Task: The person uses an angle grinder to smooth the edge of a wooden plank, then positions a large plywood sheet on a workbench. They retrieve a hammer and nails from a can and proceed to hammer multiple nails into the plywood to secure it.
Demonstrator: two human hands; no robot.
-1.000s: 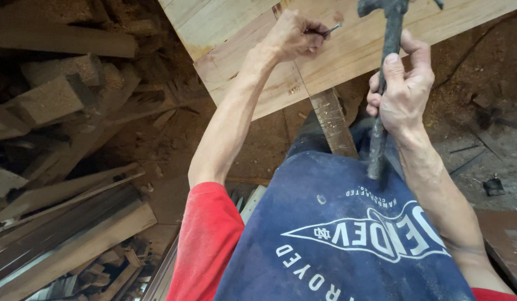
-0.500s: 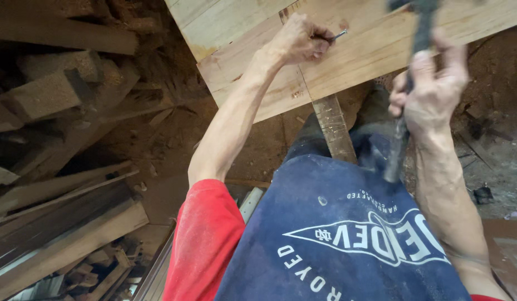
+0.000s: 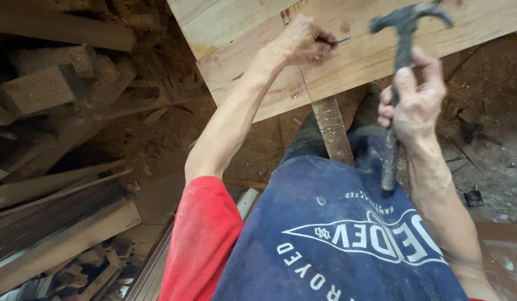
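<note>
Scrap timber (image 3: 52,83) left of hands

Head view, close, steeply downward

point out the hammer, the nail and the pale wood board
hammer (image 3: 402,44): head view, on the dark neck just below the head
nail (image 3: 342,39): head view, on the shank past the left hand's fingertips
pale wood board (image 3: 241,33): head view, on bare top face near its left end
</note>
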